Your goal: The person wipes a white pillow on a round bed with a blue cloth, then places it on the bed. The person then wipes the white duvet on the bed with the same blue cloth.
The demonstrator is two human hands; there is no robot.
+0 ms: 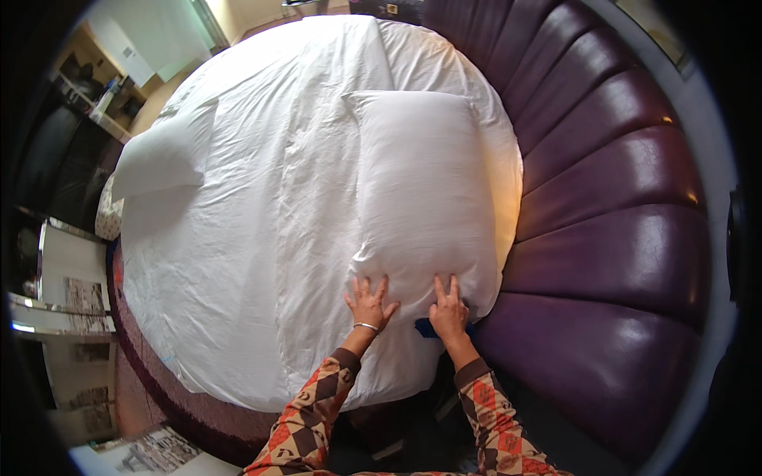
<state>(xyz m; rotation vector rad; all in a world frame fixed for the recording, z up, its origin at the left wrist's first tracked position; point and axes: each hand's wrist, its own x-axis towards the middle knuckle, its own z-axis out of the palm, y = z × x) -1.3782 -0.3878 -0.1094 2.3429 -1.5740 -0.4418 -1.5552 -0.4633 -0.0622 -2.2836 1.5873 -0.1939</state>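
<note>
A white pillow (422, 178) lies lengthwise on a round bed near the curved headboard. My left hand (369, 306), with a bracelet at the wrist, rests with spread fingers at the pillow's near left corner. The fingertips of my right hand (449, 309) touch the pillow's near edge, two of them extended and the others bent. Neither hand grips anything that I can see. White bedding (238, 250) with creases spreads under the pillow. A dark blue thing (427, 328) shows beneath my right wrist; what it is cannot be told. A second white pillow (169, 154) lies at the bed's far left side.
A purple padded headboard (607, 262) curves along the right side. The bed's dark red base (178, 410) rims the near left. Framed panels with pictures (86, 297) stand at the left, and a shelf with small items (110, 101) is at the upper left.
</note>
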